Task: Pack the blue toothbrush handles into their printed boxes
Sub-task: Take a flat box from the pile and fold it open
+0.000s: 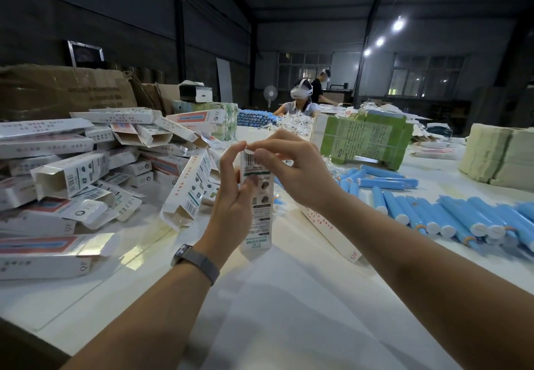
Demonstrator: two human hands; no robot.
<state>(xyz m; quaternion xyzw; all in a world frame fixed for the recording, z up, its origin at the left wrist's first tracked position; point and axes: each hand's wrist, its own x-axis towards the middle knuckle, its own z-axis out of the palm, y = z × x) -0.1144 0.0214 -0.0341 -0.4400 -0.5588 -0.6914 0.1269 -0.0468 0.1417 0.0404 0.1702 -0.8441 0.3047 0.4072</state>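
A person stands a printed box (pixel 256 208) upright on the white counter (pixel 289 297), the left hand (pixel 231 196) wrapped around its side in a closed grip. The right hand (pixel 291 167) pinches the flap at the box's top. Blue toothbrush handles (pixel 450 216) lie in a row to the right, and a heap of boxes (pixel 86 173) sits to the left.

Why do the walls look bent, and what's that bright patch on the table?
Head view: the wide-angle lens bows the beams and walls at the edges; the ceiling lamps flare against a dim hall; the table mirrors their light as glare beside the left hand, and the arms cast soft shadows.
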